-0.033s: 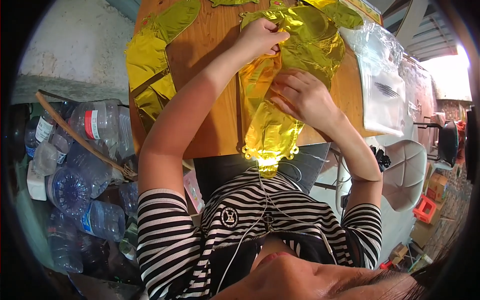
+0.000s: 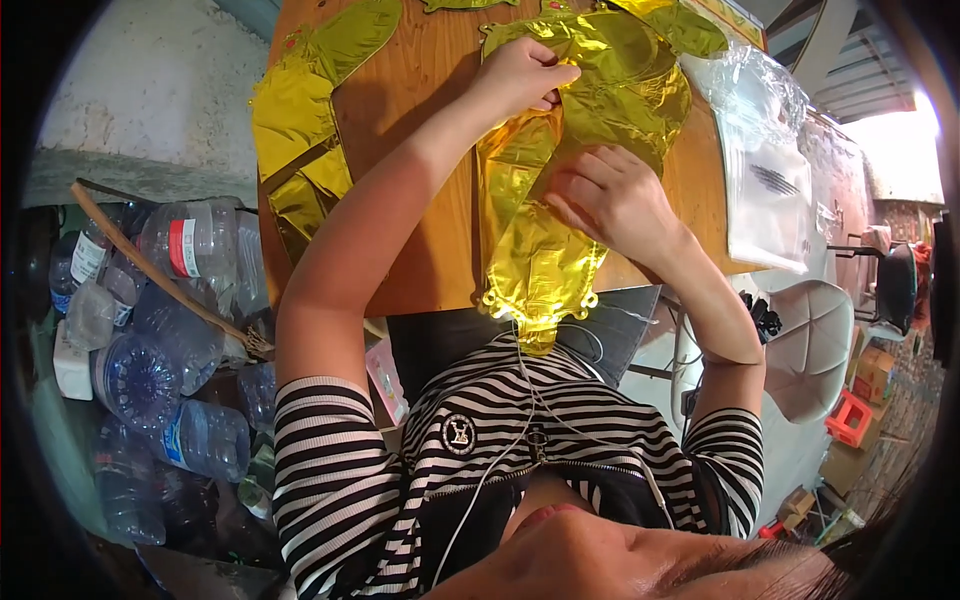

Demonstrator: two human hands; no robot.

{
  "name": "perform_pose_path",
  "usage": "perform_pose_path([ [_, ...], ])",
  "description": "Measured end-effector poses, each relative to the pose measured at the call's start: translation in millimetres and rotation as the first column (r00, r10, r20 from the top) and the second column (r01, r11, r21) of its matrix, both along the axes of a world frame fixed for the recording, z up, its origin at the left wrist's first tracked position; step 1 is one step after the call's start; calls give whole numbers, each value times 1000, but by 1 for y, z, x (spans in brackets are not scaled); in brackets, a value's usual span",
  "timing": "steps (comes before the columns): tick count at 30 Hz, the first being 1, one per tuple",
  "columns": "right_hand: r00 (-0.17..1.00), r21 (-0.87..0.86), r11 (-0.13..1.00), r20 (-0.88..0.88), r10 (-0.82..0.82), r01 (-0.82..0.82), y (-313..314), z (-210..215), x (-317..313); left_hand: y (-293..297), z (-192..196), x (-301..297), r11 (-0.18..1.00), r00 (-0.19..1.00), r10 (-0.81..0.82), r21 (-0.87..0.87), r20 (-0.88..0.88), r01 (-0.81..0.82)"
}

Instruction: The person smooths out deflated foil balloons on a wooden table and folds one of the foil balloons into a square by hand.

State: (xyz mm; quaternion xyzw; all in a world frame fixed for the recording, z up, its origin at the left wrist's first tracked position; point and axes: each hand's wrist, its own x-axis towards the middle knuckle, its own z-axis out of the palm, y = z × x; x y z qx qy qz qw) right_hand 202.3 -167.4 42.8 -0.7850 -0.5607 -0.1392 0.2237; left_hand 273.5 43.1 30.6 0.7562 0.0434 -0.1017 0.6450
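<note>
Left hand (image 2: pixel 515 76): thumb and forefinger brought together, remaining fingers curled beneath; I have a pinch of the flat, shiny gold foil piece (image 2: pixel 525 228) by a folded edge near its upper middle. Right hand (image 2: pixel 618 198): fingers bent and loosely gathered, part-way closed, poised over the right side of the same foil; I cannot tell whether the fingertips touch it or have any of it.

Position of foil: lies on the orange-brown wooden table (image 2: pixel 420 225), directly in front of me, broad and creased at the far end, narrower toward my body. Near end carries small looped tabs at both corners; a short tongue overhangs the table edge, above my lap.

Surroundings: a second gold foil piece (image 2: pixel 300 120) lies flat on the table's left side, well apart from my hands. Clear plastic packaging (image 2: pixel 765 200) rests along the right edge, its far part crumpled. Beyond my left elbow, a heap of clear plastic bottles (image 2: pixel 140 385) with a thin brown stick (image 2: pixel 150 260) slanting across it. Down my black-and-white striped top (image 2: pixel 340 460) runs a white cable (image 2: pixel 480 462). Right of my right arm: a pale padded chair (image 2: pixel 815 345).
</note>
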Motion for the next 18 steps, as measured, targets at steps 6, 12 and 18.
perform_pose_path([
  [6, 949, -3, 977, 233, 210, -215, 26, 2, -27, 6, -8, -2, 992, 1000, 6, -125, 0, -6],
  [12, 946, -70, 966, 195, 257, -248, 32, -10, -33, 12, -2, -25, 964, 967, 108, -263, 229, -45],
  [18, 962, -86, 974, 155, 223, -212, 22, -12, -33, 61, 2, -127, 789, 733, -320, 597, 600, -144],
])
